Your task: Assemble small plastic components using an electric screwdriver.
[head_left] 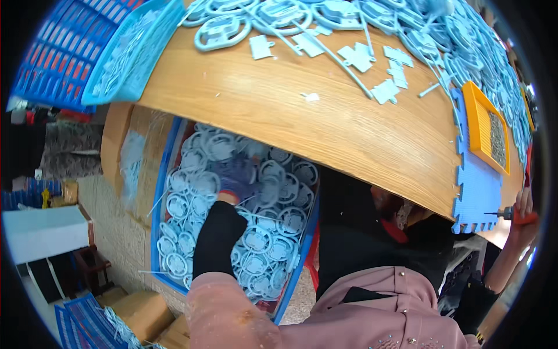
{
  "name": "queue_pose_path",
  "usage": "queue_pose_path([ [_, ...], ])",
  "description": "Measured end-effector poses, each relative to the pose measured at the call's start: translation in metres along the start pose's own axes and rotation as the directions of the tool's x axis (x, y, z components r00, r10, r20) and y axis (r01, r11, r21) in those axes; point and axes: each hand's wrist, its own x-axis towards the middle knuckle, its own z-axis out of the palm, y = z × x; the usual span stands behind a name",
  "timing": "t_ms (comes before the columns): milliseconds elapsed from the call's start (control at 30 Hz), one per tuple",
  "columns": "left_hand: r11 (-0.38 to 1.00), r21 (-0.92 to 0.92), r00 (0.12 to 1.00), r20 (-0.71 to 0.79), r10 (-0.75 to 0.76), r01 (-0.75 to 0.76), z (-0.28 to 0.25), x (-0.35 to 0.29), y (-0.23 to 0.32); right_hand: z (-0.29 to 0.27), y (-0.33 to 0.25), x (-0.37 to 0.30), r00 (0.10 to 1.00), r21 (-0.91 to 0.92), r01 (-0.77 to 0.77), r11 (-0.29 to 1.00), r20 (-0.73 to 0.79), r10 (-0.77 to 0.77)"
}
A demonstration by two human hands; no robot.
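Observation:
My left hand (237, 177), in a purplish glove, reaches down into a blue crate (168, 145) below the table edge. Light blue round plastic parts (256, 238), ring-shaped with thin rods, fill that crate. The gloved fingers blur among the parts, so their grip is unclear. Out at the far right, my right hand (524, 218) is closed round a screwdriver (507, 213) whose thin dark bit points left. Beneath the bit lies a blue foam mat (479, 195). On the mat's far side rests an orange tray (478, 119) holding small grey screws (498, 139).
Across the wooden table (290, 110), more blue ring parts (343, 14) pile up at the back and right, with loose flat blue pieces (357, 57) before them. A turquoise basket (131, 70) sits at the left corner. Cardboard boxes (139, 311) stand on the floor.

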Motion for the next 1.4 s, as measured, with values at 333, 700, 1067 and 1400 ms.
queue_pose_path([
  [333,0.913,-0.274,0.952,0.138,-0.274,0.302,0.041,-0.112,-0.062,0.063,0.013,0.04,0.926,-0.167,0.358,0.919,-0.064,-0.372],
  [700,0.708,-0.195,0.62,-0.668,0.411,-0.678,-0.404,0.1,0.32,0.002,0.011,0.095,0.938,-0.061,0.345,0.937,0.068,-0.341],
  [1067,0.842,0.211,0.832,-0.162,0.531,-0.496,-0.425,0.217,0.354,-0.045,-0.006,0.157,0.93,0.018,0.331,0.944,0.165,-0.329],
  [1400,0.623,-0.573,0.802,-0.577,0.154,-0.532,-0.449,0.192,0.268,-0.058,0.0,0.165,0.936,0.01,0.326,0.945,0.137,-0.324],
])
